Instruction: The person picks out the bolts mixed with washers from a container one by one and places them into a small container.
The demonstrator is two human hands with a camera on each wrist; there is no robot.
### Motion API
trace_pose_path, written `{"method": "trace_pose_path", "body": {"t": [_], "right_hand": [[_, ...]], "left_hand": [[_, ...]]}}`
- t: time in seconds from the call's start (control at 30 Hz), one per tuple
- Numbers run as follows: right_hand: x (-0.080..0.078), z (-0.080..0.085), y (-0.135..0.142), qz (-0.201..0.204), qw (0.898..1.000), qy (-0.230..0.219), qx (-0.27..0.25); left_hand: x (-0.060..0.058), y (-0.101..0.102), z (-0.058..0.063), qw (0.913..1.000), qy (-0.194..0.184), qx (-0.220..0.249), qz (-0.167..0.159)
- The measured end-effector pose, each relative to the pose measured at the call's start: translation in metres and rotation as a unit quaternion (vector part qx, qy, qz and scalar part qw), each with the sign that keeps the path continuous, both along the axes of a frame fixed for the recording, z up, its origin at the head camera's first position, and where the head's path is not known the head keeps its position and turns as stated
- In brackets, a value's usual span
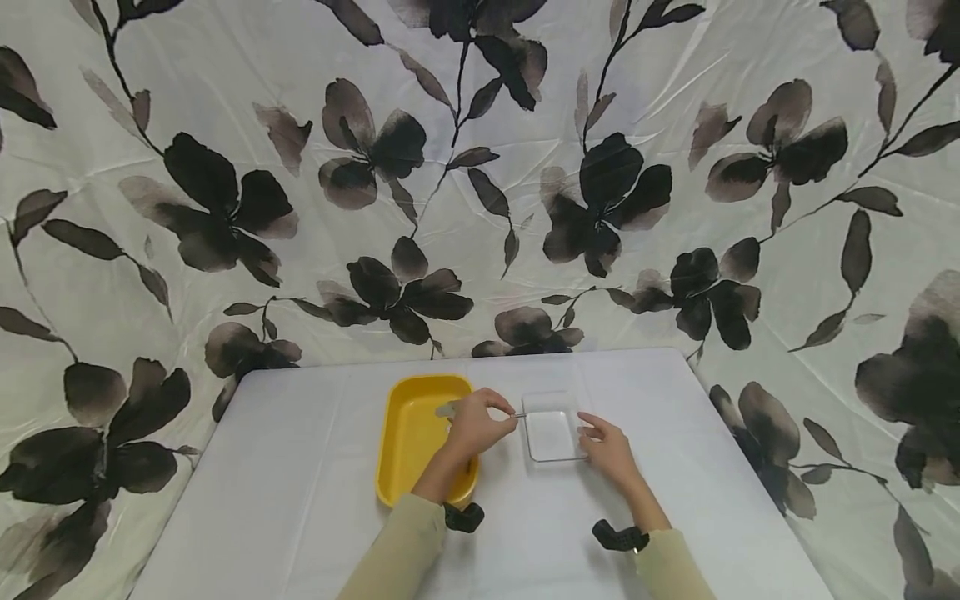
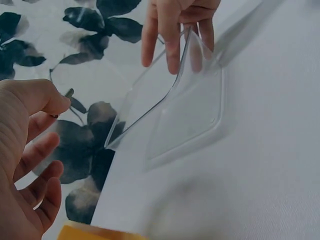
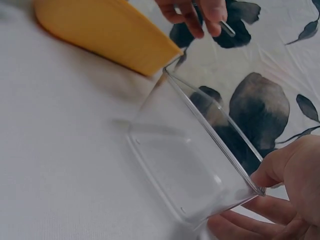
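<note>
My left hand (image 1: 478,427) pinches a slim, short metal rod (image 3: 228,29) between thumb and index finger; most of the rod is hidden by the fingers. Its tip points right, over the left rim of a clear square container (image 1: 555,459). The other fingers hang loosely bent. My right hand (image 1: 607,448) holds that container at its right side, thumb at the rim corner and fingers along the outer wall. The container stands on the white table and looks see-through to its bottom. In the right wrist view its rim (image 3: 212,129) runs up toward the left hand.
A yellow tray (image 1: 384,454) stands left of the clear container, partly under my left hand and forearm. Inside it shows a small greyish item (image 1: 446,410), partly covered by the hand. A white cloth covers the table (image 1: 285,467); a flower-print curtain (image 1: 487,233) hangs behind.
</note>
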State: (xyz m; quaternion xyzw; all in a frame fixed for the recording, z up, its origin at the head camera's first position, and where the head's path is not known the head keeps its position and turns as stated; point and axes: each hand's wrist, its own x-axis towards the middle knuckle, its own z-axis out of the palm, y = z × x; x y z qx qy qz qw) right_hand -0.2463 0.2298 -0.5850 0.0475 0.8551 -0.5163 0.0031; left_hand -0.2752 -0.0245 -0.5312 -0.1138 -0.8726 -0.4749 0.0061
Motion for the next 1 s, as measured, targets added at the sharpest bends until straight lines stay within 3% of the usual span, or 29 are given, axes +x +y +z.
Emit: {"method": "trace_pose_path", "body": {"t": [0.33,0.57,1.0], "right_hand": [[0.003,-0.002,-0.002,-0.004,1.000,-0.007,-0.016],[0.007,-0.004,-0.002,-0.011,1.000,-0.001,-0.015],[0.005,-0.002,-0.002,-0.015,1.000,0.003,-0.021]], "left_hand": [[-0.008,0.028,-0.011,0.9997,-0.011,-0.003,-0.020],[-0.012,0.044,-0.018,0.9997,0.007,0.000,-0.023],[-0.018,0.056,-0.030,0.9984,0.001,0.011,-0.055]]}}
